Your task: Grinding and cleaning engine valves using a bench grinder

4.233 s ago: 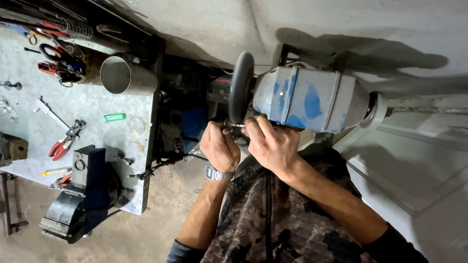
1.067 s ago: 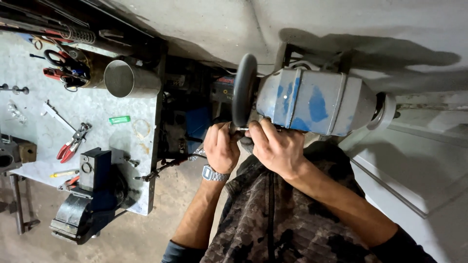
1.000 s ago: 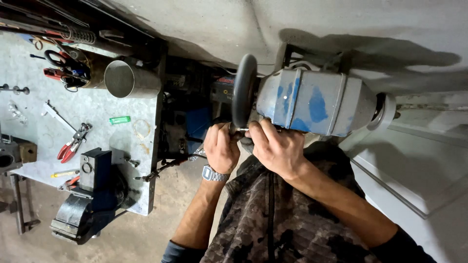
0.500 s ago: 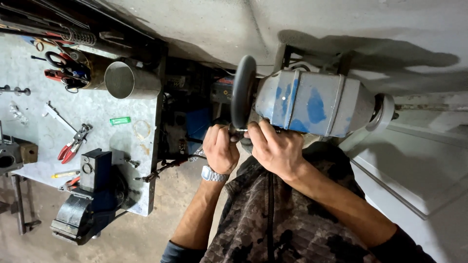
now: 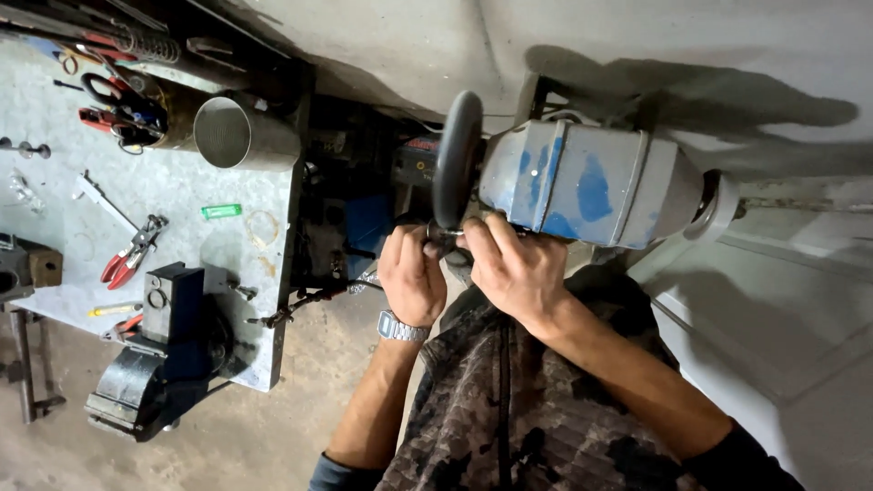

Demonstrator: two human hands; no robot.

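A blue and grey bench grinder [image 5: 582,186] stands in front of me, its dark grinding wheel [image 5: 456,156] at its left end. My left hand [image 5: 411,273], a metal watch on its wrist, and my right hand [image 5: 514,265] are side by side just under the wheel. Together they pinch a small dark metal piece [image 5: 440,240] against the wheel's lower edge. The piece is mostly hidden by my fingers.
To the left is a grey metal workbench [image 5: 182,218] with a blue vise [image 5: 159,355] at its near corner, red-handled pliers [image 5: 127,255], a metal cylinder [image 5: 241,135], a green lighter [image 5: 221,211] and a cup of tools [image 5: 123,105]. Bare concrete floor lies below.
Both hands stay at the wheel with the piece. The view has shifted only slightly; nothing else has moved.
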